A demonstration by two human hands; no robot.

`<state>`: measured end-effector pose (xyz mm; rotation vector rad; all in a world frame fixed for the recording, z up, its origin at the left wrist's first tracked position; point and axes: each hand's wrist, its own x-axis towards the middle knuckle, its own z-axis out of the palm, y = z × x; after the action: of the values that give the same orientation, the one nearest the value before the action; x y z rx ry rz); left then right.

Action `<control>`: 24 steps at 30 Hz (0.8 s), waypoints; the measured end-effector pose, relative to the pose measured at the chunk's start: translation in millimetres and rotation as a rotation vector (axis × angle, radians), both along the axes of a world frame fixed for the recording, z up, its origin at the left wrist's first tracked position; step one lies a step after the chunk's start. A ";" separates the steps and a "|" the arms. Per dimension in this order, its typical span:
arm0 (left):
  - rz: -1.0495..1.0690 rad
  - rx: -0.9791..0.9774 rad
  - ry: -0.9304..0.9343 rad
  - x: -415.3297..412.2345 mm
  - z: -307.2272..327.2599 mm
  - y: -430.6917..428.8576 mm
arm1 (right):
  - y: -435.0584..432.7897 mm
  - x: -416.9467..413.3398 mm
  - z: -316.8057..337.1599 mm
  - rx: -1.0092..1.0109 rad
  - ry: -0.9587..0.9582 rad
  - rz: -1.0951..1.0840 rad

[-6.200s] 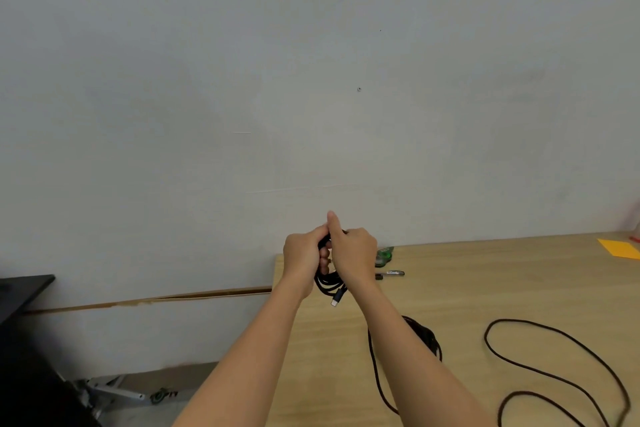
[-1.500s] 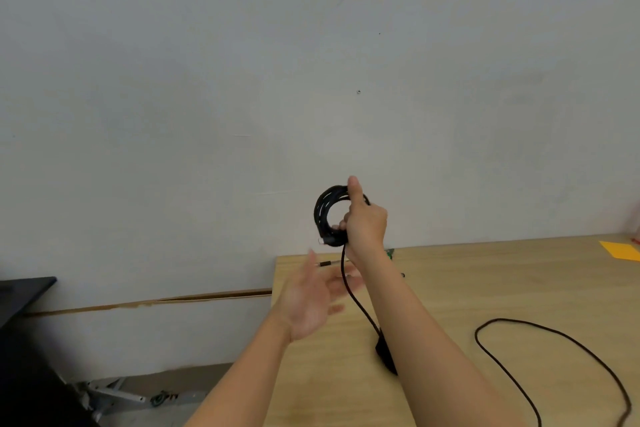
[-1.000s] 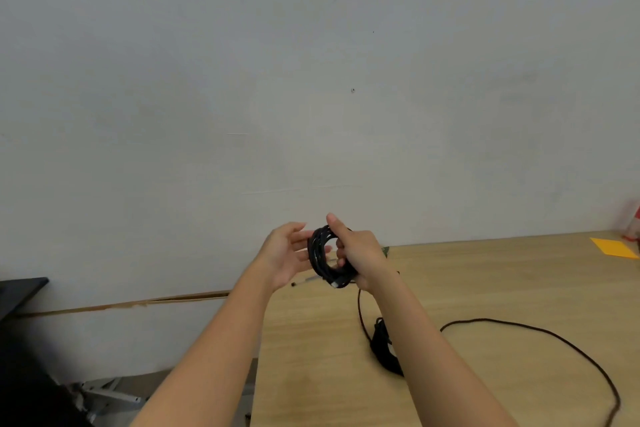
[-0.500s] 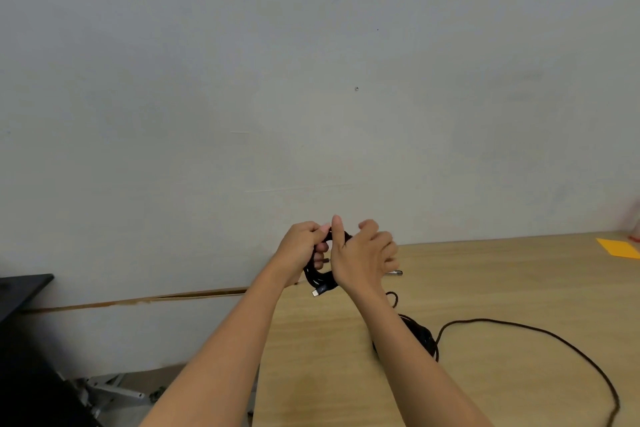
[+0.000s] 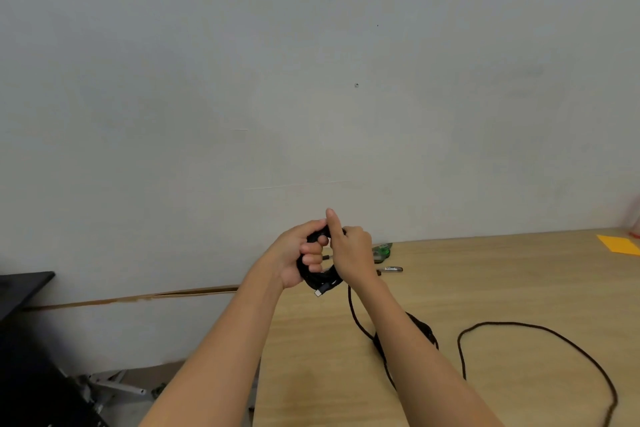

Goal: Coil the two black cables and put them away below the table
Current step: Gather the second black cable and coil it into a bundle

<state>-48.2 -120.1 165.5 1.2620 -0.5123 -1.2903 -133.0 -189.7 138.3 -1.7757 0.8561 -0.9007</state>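
Both hands clamp a coiled black cable (image 5: 321, 282) above the tabletop's (image 5: 512, 288) far left corner.
The left hand (image 5: 298, 258) curls its fingers through the coil; the right hand (image 5: 353, 256) pinches its top, thumb raised. A strand (image 5: 354, 314) drops to a dark bundle (image 5: 427, 333) on the tabletop, mostly hidden by the right forearm (image 5: 408, 350). A loose black cable (image 5: 519, 325) beside it runs off the frame's lower edge.

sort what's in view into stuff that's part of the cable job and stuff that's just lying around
Part of the job:
coiled black cable, gripped by the left hand and right hand
loose black cable on the table

Just lying about:
green object
pen
orange sheet
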 end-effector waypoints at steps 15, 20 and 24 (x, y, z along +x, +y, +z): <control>0.579 -0.069 -0.519 23.2 -11.6 -10.6 | 6.0 -23.6 13.7 -0.498 0.792 0.444; 0.128 0.012 -0.891 1.3 -20.0 -9.8 | 9.1 -16.3 42.4 -0.578 0.736 0.449; -0.102 -0.025 -0.624 -2.9 -16.2 0.1 | -7.4 -28.5 45.8 -0.394 0.486 0.366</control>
<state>-51.1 -120.0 149.3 1.6323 -1.0394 -0.9486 -161.5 -197.1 184.1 -2.4579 0.6355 -0.4147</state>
